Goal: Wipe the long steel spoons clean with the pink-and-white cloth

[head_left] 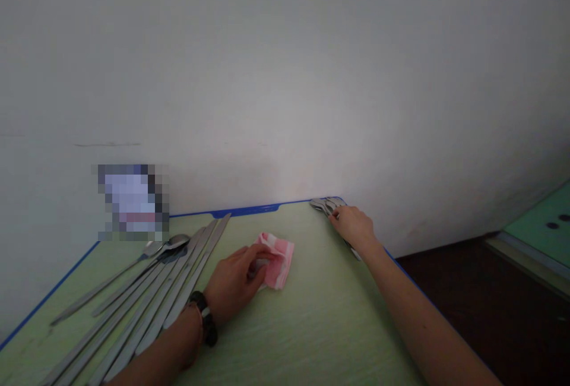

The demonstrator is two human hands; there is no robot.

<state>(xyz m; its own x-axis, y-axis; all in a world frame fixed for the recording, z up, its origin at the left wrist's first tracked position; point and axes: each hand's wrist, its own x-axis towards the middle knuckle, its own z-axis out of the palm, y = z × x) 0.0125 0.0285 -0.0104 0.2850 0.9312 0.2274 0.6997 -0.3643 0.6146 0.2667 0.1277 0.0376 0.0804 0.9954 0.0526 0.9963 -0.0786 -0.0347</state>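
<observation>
My left hand [236, 279], with a dark bead bracelet at its wrist, has its fingers closed on a pink-and-white cloth [280, 261] lying on the light green table. At the far right corner my right hand [354, 225] closes around a piece of metal cutlery in a small pile [321, 205]. Spoon- and fork-like heads show there past the fingers, and a handle end [356, 253] sticks out below the hand. Exactly which piece the fingers grip is hidden.
Left of my left hand lie several table knives [196, 267] and long-handled spoons [178, 240]. A blurred-out upright object [133, 199] leans near the wall [285, 77]. The table [312, 326] has a blue edge; dark floor [445, 291] lies beyond its right side.
</observation>
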